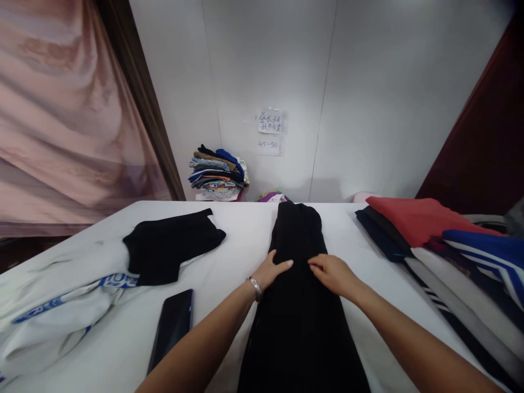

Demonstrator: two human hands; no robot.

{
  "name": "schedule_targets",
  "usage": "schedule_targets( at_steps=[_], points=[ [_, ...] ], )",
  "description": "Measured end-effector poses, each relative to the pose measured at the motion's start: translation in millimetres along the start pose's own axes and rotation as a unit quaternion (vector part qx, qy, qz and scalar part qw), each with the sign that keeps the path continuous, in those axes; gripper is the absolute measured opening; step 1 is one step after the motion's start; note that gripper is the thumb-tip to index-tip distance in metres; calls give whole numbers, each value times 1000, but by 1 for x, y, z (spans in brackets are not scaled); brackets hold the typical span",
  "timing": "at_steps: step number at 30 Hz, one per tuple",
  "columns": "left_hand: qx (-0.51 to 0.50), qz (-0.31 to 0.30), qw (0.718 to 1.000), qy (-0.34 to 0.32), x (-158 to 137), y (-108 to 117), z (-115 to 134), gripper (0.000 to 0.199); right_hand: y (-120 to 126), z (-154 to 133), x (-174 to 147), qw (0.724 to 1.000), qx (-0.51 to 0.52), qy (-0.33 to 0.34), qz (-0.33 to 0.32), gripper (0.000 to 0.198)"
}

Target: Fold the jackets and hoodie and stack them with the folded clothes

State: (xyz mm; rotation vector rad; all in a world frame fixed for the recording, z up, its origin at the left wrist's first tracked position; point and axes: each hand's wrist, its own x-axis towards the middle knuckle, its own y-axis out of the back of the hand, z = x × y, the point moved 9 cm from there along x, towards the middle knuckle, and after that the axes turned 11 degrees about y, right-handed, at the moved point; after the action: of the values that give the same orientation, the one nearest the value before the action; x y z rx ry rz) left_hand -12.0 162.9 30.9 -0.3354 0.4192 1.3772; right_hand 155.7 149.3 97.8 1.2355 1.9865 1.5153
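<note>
White table; black garment; left hand loose atop it; right hand with cloth in a pinch

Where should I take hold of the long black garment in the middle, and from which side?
I'd take the black garment by its two long edges, just beyond the left hand and right hand, coming from both sides. It lies lengthwise as a strip, narrower toward the far end, and white table shows along both edges, so fingers could probably slip under.
</note>
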Motion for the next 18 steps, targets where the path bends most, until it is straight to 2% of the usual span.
schedule_targets(
  at_steps=[2, 4, 9, 12, 14, 16, 18],
  points=[
    [-24, -48, 998, -35, -13, -12, -4, 101, 14, -5, 24, 997, 14, 56, 52, 34],
    [-30, -63, 996, -57, -20, -18, -13, 104, 19, -6, 53, 991, 31, 96, 87, 38],
    [-5, -5, 999, -46, -14, -15, -40, 96, 10, -1, 147, 991, -21, 103, 84, 57],
    [1, -24, 998, -61, -12, -21, -43, 95, 8, 5, 196, 993, -55, 73, 79, 64],
    [2, -44, 997, -57, -11, -25, -46, 94, 1, 19, 216, 994, -65, 39, 76, 65],
    [1, -60, 997, -49, -13, -27, -48, 94, -20, 49, 222, 997, -65, -23, 33, 66],
    [10, -72, 996, -52, -18, -29, -48, 93, -50, 87, 213, 993, -53, -95, -37, 67]
  ],
)
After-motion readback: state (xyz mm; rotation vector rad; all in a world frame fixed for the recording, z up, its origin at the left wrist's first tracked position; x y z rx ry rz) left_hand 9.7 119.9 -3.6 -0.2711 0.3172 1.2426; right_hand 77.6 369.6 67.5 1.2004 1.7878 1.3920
